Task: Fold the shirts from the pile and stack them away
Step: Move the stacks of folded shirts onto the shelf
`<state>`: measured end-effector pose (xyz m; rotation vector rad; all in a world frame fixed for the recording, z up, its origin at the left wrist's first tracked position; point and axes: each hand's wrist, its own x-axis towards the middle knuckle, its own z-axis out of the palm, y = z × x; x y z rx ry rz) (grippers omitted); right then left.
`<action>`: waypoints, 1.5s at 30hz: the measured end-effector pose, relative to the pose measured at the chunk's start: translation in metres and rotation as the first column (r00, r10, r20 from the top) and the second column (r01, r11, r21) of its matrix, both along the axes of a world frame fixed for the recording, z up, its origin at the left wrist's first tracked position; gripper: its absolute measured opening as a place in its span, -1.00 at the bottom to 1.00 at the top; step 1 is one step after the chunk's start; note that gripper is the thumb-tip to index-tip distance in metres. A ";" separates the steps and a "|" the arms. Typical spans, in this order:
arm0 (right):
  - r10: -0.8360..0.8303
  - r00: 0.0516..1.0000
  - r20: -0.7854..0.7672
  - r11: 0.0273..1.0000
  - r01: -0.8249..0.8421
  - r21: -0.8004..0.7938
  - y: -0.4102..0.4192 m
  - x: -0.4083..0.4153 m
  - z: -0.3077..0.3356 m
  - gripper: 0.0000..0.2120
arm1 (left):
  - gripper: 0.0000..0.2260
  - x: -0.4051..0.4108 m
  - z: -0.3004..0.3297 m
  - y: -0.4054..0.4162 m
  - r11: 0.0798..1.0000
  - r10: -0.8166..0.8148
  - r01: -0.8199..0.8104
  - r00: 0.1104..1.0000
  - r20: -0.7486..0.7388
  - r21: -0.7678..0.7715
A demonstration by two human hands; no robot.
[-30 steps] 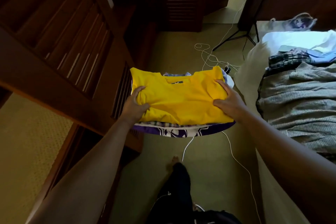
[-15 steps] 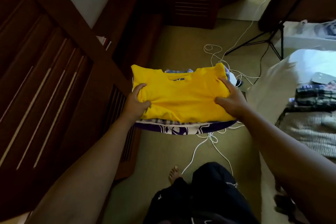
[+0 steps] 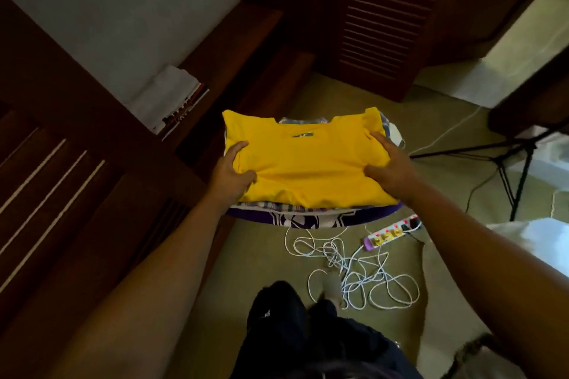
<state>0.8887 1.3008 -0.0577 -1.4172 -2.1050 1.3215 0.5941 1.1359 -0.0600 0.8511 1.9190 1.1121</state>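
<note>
Head view shows the stack [image 3: 311,169] of folded shirts held up between both hands, long side running 9 to 3 o'clock, left hand [image 3: 229,174] gripping its 9 o'clock end, right hand [image 3: 389,168] its 3 o'clock end, and the shelf [image 3: 228,49] waits at 11 o'clock, nearer the left hand.

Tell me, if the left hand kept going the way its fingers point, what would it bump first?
Probably the wooden shelf of the open wardrobe. The left hand, gripping the stack under the yellow shirt, points up-right toward it, though depth is unclear.
</note>
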 end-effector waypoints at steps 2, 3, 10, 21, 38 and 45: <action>0.037 0.999 0.000 0.999 -0.037 0.008 0.032 -0.014 0.005 -0.21 | -0.42 -0.007 0.002 0.020 0.999 0.044 -0.044 0.999 -0.004 0.000; 0.045 0.999 -0.005 0.999 -0.045 0.006 0.047 -0.022 0.008 -0.21 | -0.42 -0.011 0.002 0.029 0.998 0.068 -0.068 0.998 -0.018 -0.003; 0.171 0.984 -0.055 0.985 -0.170 0.021 0.151 -0.108 0.017 -0.26 | -0.42 -0.068 -0.002 0.102 0.979 0.202 -0.202 0.979 0.009 -0.006; 0.331 0.940 -0.077 0.943 -0.329 0.043 0.290 -0.272 0.015 -0.28 | -0.43 -0.194 0.004 0.206 0.941 0.339 -0.339 0.937 -0.080 0.010; 0.616 0.787 -0.041 0.783 -0.606 0.142 0.505 -0.511 -0.015 -0.25 | -0.22 -0.353 -0.031 0.360 0.813 0.568 -0.581 0.775 -0.277 0.041; 0.682 0.715 -0.156 0.731 -0.656 0.188 0.559 -0.624 -0.090 -0.29 | -0.16 -0.446 -0.118 0.401 0.771 0.637 -0.615 0.739 -0.219 0.167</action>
